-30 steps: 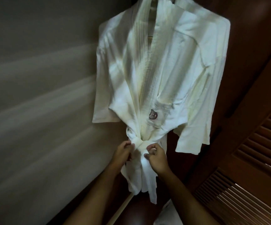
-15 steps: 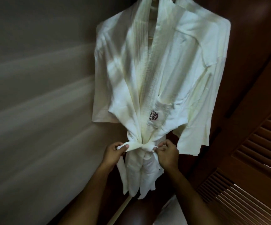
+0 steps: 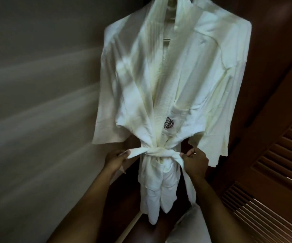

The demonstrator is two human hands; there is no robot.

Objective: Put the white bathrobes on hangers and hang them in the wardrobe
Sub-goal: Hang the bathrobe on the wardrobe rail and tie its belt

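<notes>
Compared with half a second ago, our hands sit farther apart and the belt [image 3: 156, 152] is drawn out tauter to both sides of the knot. Our left hand [image 3: 114, 159] pinches the left belt end between thumb and curled fingers; our right hand [image 3: 195, 159] is curled round the right end, which drops past the wrist. The white bathrobe [image 3: 173, 81] hangs in the wardrobe, between the pale wall [image 3: 36, 102] and the louvred door [image 3: 273, 172], its long axis vertical, collar up and hem down, front facing us. The belt runs horizontally across its waist, cinching it. A dark emblem [image 3: 168, 122] marks the chest pocket.
</notes>
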